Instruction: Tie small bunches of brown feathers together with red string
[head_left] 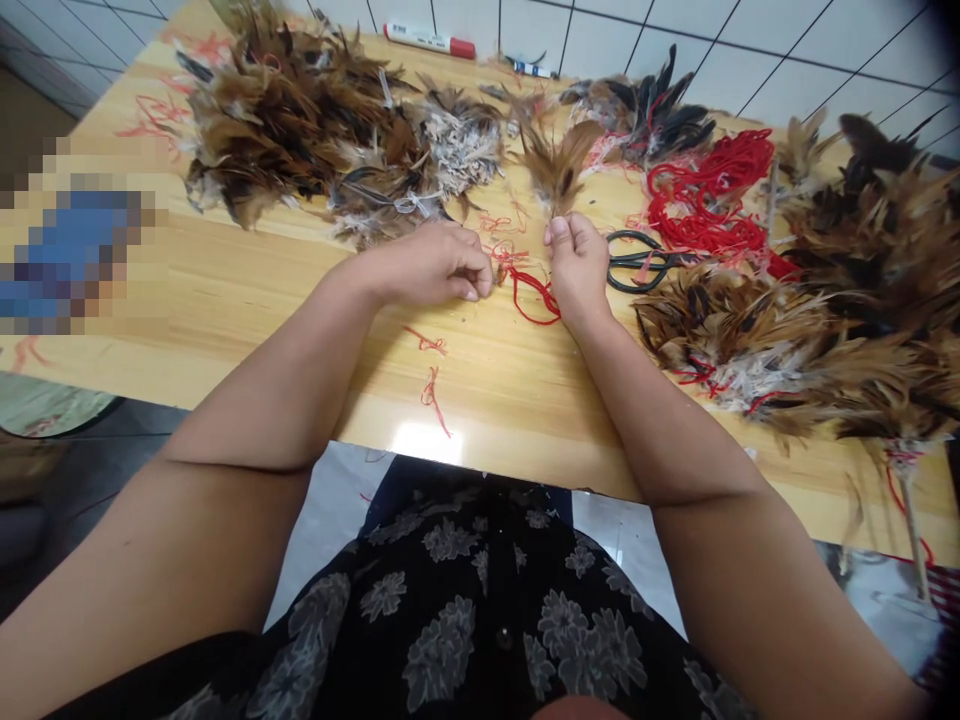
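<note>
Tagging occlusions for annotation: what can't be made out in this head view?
1. Head view: whatever the left hand pinches, hidden by its curled fingers.
2. Head view: stems of the small brown feather bundle, enclosed in the right hand.
3. Head view: pixelated blue patch at left, blurred out.
4. Head view: blades of the black metal scissors, under the red cord heap.
5. Head view: brown feather pile at right, cut by the frame edge.

Hidden, blurred, cut off
A pixelated patch blots out whatever lies at the left; the feather bunch has its quill ends buried in the grip of the right hand; the left hand curls its fingers over whatever it pinches; the feather pile runs off the right edge; the marker lettering is too small to read
</note>
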